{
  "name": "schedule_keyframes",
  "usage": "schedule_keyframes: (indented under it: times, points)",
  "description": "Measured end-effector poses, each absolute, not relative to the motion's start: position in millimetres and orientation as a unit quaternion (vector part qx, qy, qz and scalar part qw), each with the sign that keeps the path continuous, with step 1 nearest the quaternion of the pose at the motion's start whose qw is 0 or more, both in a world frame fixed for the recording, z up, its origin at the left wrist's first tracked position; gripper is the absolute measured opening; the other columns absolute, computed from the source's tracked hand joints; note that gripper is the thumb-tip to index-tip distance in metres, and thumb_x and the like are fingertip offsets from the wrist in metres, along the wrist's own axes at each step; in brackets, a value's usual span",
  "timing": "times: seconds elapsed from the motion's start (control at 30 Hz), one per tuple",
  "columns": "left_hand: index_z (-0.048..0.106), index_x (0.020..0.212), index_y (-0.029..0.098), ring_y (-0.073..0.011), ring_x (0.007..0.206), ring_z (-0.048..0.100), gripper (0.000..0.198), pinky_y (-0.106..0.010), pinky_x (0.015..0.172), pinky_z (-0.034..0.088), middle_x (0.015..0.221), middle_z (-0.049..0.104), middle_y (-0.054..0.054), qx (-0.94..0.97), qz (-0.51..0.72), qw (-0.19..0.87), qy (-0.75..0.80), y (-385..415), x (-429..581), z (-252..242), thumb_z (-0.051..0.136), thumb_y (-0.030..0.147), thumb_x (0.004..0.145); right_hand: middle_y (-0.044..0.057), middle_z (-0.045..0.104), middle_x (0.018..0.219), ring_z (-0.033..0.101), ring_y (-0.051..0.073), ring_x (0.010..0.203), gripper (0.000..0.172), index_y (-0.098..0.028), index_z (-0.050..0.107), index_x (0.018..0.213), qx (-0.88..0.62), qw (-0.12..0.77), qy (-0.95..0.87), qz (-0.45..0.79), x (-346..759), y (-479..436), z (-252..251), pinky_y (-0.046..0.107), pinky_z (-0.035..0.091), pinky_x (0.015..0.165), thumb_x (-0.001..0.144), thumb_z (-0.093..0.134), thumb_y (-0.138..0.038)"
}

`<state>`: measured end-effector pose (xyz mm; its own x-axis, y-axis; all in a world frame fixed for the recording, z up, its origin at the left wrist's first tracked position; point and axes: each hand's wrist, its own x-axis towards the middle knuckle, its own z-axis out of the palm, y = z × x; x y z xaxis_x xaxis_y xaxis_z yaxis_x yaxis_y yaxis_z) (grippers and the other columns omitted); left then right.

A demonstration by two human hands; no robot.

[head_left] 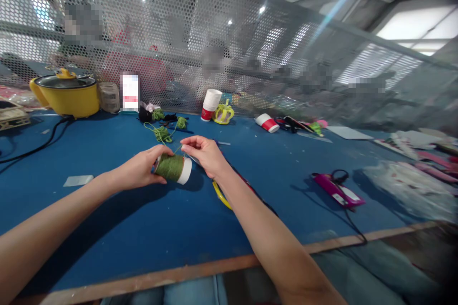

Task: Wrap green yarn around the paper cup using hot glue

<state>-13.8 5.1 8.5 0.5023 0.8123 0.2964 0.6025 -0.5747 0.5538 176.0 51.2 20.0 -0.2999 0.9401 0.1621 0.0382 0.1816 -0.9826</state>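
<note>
My left hand (pixel 150 167) is wrapped round a spool of green yarn (pixel 169 168), which lies on its side with a white end facing right. Just above the spool, my right hand (pixel 204 153) pinches the loose end of the green yarn between thumb and fingers. A thin pale thing, hard to make out, shows under the right fingers. Behind the spool a loose bundle of green yarn (pixel 162 134) rests on the blue table (pixel 125 228). Partly hidden by my right forearm is a yellow curved handle (pixel 222 195).
At the back left stand a yellow electric pot (pixel 67 97), a clear jar (pixel 109 96) and a phone (pixel 130 93). Stacked paper cups (pixel 211 105) stand behind my hands, another paper cup (pixel 267 123) lying farther right. A purple corded device (pixel 338 190) and plastic bag (pixel 411 188) lie right.
</note>
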Motion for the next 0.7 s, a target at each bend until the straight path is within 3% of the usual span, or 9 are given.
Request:
schedule_keyframes:
  times: [0.4, 0.57, 0.7]
  points:
    - [0.041, 0.106, 0.021, -0.0226, 0.102, 0.048, 0.046, -0.035, 0.080, 0.045, 0.111, 0.046, -0.008, 0.841, 0.342, 0.211, 0.362, 8.3, -13.9, 0.9, 0.066, 0.020, 0.067, -0.002, 0.060, 0.068, 0.053, 0.009, 0.064, 0.014, -0.017, 0.063, 0.074, -0.395, 0.450, -0.622, 0.504, 174.4, 51.3, 17.3, 0.026, 0.042, 0.069, 0.061, 0.067, -0.021]
    - [0.043, 0.107, 0.020, -0.0189, 0.088, 0.051, 0.040, -0.031, 0.071, 0.046, 0.104, 0.049, -0.007, 0.840, 0.336, 0.217, 0.367, 4.5, -14.0, 5.7, 0.061, 0.035, 0.074, -0.001, 0.061, 0.069, 0.054, 0.009, 0.065, 0.013, -0.017, 0.063, 0.075, -0.396, 0.449, -0.642, 0.479, 174.1, 51.0, 18.3, 0.027, 0.043, 0.069, 0.063, 0.066, -0.021]
    - [0.044, 0.104, 0.019, -0.0159, 0.080, 0.051, 0.031, -0.029, 0.068, 0.045, 0.100, 0.050, -0.006, 0.830, 0.353, 0.222, 0.371, 4.3, -13.1, 5.8, 0.055, 0.034, 0.079, -0.001, 0.061, 0.070, 0.054, 0.009, 0.065, 0.014, -0.016, 0.063, 0.075, -0.386, 0.451, -0.643, 0.484, 173.1, 51.3, 18.0, 0.026, 0.043, 0.069, 0.063, 0.066, -0.021]
